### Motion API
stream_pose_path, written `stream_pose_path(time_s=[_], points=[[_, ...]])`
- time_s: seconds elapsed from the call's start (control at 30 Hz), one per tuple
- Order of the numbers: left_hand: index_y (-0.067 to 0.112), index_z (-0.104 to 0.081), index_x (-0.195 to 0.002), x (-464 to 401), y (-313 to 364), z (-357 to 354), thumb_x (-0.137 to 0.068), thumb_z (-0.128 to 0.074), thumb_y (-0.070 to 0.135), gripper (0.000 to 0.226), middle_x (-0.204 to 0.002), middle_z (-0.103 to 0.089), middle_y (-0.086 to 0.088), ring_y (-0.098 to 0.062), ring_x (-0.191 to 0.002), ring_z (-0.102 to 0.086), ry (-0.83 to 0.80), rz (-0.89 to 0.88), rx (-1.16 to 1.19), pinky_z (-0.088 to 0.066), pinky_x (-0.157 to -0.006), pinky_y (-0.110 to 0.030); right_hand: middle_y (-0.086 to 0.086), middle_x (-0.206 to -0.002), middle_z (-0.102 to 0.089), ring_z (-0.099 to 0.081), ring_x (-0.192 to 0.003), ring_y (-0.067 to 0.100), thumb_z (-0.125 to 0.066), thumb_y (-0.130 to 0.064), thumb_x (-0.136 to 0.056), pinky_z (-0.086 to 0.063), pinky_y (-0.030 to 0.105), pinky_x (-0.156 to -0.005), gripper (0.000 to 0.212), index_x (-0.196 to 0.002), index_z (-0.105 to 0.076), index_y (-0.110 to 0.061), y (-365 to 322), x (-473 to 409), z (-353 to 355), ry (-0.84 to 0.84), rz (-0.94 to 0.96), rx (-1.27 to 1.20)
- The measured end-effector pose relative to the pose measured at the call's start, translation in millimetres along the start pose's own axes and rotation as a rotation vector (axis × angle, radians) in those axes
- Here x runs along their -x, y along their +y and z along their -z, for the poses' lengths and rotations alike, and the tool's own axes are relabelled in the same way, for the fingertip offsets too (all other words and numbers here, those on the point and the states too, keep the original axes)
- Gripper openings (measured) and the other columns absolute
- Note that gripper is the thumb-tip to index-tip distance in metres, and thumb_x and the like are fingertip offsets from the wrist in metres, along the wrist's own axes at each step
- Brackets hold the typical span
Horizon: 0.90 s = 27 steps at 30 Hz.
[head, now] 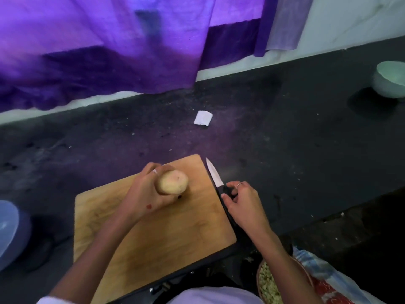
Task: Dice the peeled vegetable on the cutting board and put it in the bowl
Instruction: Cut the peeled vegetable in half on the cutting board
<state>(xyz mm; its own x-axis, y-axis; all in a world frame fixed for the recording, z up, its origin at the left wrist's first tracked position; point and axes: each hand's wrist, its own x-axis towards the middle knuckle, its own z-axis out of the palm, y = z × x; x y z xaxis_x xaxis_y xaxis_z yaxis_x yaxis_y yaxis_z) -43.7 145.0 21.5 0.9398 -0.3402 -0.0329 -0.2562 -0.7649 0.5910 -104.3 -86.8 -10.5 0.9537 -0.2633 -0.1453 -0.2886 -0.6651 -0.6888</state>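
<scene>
- Home setting, food prep done at floor level, not a fitted kitchen.
- Wooden cutting board (153, 227) lies flat on a dark, scuffed, crumb-speckled floor (285, 139).
- Kitchen knife (215, 178) lies along the board's right edge; peeled vegetable (172, 182) is over the board. Cooking gear, domestic type.
- Purple curtain (98, 51) hangs down to a white wall base (241, 66) – living-room or bedroom look.
- Pale green bowl (390, 80) sits on the floor far right; a bluish plastic container (11, 233) at the left edge.
- Patterned cloth (328, 281) and a basket of chopped greenish bits (268, 284) lie near the person, bottom right.
- Small white paper scrap (203, 118) lies loose on the floor.
</scene>
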Motion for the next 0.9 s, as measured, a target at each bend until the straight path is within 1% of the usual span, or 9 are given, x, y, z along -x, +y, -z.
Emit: stream_pose_path(time_s=[0.1, 0.33, 0.43, 0.5, 0.6, 0.63, 0.73, 0.8, 0.9], points=[[0.019, -0.058, -0.122, 24.9, -12.3, -4.6, -0.063, -0.086, 0.025, 0.066, -0.114, -0.047, 0.006, 0.000, -0.097, -0.043, 0.081, 0.078, 0.011, -0.029, -0.082, 0.003, 0.004, -0.115, -0.058, -0.060, -0.096, 0.020, -0.062, -0.019, -0.090, -0.047, 0.027, -0.079, 0.031, -0.120, -0.059, -0.010, -6.7, -2.9, -5.7, -0.034, -0.019, 0.061], [0.018, -0.059, -0.122, 59.8, -13.3, -22.1, -0.066, -0.084, 0.024, 0.062, -0.116, -0.043, 0.008, -0.005, -0.105, -0.043, 0.295, 0.216, 0.063, -0.021, -0.086, 0.006, 0.010, -0.107, -0.066, -0.059, -0.104, 0.023, -0.063, -0.013, -0.088, -0.046, 0.029, -0.083, 0.037, -0.124, -0.056, -0.008, -15.0, -5.3, -10.0, -0.062, -0.139, 0.105], [0.018, -0.058, -0.123, 64.8, -10.2, -26.7, -0.067, -0.084, 0.027, 0.062, -0.119, -0.043, 0.008, -0.006, -0.108, -0.043, 0.334, 0.246, 0.082, -0.028, -0.091, -0.005, 0.004, -0.091, -0.063, -0.056, -0.083, 0.017, -0.063, -0.010, -0.088, -0.042, 0.024, -0.072, 0.031, -0.119, -0.060, -0.005, -20.4, -7.4, -6.2, -0.115, -0.196, 0.067], [0.017, -0.056, -0.125, 68.1, -8.4, -29.2, -0.068, -0.083, 0.029, 0.064, -0.122, -0.045, 0.005, -0.007, -0.111, -0.044, 0.352, 0.268, 0.092, -0.032, -0.093, -0.013, 0.002, -0.084, -0.059, -0.050, -0.076, 0.013, -0.062, -0.007, -0.088, -0.039, 0.023, -0.070, 0.025, -0.113, -0.063, -0.003, -23.9, -6.0, -2.9, -0.133, -0.193, 0.058], [0.017, -0.054, -0.127, 70.1, -5.3, -30.6, -0.070, -0.081, 0.031, 0.065, -0.125, -0.045, 0.001, -0.013, -0.115, -0.045, 0.352, 0.293, 0.110, -0.040, -0.099, -0.025, 0.008, -0.095, -0.063, -0.050, -0.080, 0.014, -0.060, -0.005, -0.088, -0.039, 0.024, -0.071, 0.020, -0.107, -0.063, -0.003, -27.7, 1.6, 2.0, -0.079, -0.164, 0.004], [0.017, -0.053, -0.129, 70.3, -4.0, -29.6, -0.071, -0.080, 0.031, 0.065, -0.126, -0.043, 0.001, -0.015, -0.117, -0.044, 0.340, 0.303, 0.116, -0.040, -0.101, -0.028, 0.008, -0.094, -0.063, -0.051, -0.079, 0.015, -0.059, -0.005, -0.088, -0.038, 0.023, -0.070, 0.019, -0.106, -0.062, -0.004, -28.1, 4.8, 4.0, -0.051, -0.147, -0.028], [0.016, -0.049, -0.132, 72.8, -4.1, -25.1, -0.075, -0.077, 0.033, 0.066, -0.124, -0.043, 0.000, -0.016, -0.116, -0.045, 0.297, 0.340, 0.115, -0.037, -0.101, -0.023, 0.006, -0.085, -0.064, -0.055, -0.072, 0.016, -0.055, -0.008, -0.089, -0.036, 0.027, -0.058, 0.012, -0.100, -0.052, -0.010, -28.7, 17.4, 9.6, -0.020, -0.114, -0.173], [0.016, -0.049, -0.131, 79.2, -5.5, -22.9, -0.078, -0.074, 0.036, 0.063, -0.122, -0.045, 0.000, -0.014, -0.112, -0.047, 0.289, 0.346, 0.111, -0.037, -0.094, -0.018, 0.010, -0.082, -0.066, -0.059, -0.074, 0.020, -0.049, -0.010, -0.090, -0.040, 0.029, -0.059, 0.010, -0.099, -0.047, -0.014, -29.2, 28.4, 9.4, -0.036, -0.100, -0.278], [0.018, -0.050, -0.131, 88.0, -6.8, -21.7, -0.084, -0.065, 0.043, 0.055, -0.117, -0.054, 0.001, -0.013, -0.102, -0.054, 0.307, 0.365, 0.122, -0.047, -0.086, -0.024, 0.011, -0.075, -0.061, -0.057, -0.059, 0.019, -0.045, -0.011, -0.093, -0.043, 0.033, -0.056, 0.010, -0.100, -0.046, -0.018, -35.3, 45.6, 3.8, -0.060, -0.094, -0.348]])
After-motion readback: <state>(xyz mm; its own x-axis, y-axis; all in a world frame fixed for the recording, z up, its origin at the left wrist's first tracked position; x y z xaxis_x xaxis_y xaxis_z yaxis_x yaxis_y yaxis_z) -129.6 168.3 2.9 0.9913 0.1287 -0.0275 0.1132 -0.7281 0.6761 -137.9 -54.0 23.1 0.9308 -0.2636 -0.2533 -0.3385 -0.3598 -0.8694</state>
